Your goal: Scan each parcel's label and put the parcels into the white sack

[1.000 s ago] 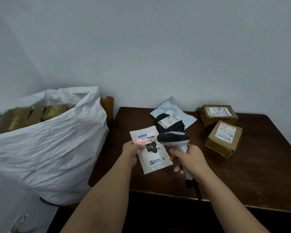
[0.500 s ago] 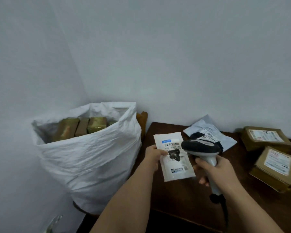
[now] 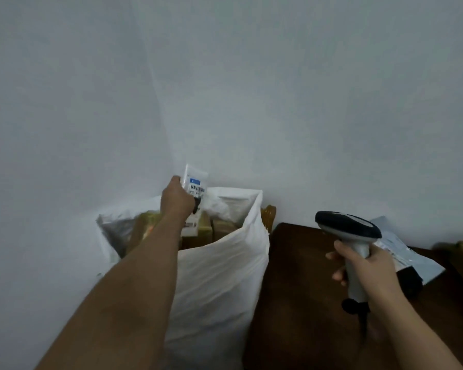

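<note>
A pale grey wall corner rises behind the tall white woven sack (image 3: 219,268), which stands open just left of the dark brown wooden table (image 3: 300,276) and already holds several brown cardboard boxes (image 3: 198,231) packed to near its rim. Your left hand (image 3: 177,200) is closed around the small flat white plastic parcel (image 3: 195,184), holding it upright above the sack's mouth with its barcode label facing you. Your right hand (image 3: 364,265) is wrapped around the grip of the grey and black handheld barcode scanner (image 3: 349,231) over the table, where a light grey plastic mailer bag (image 3: 412,259) lies behind it.
</note>
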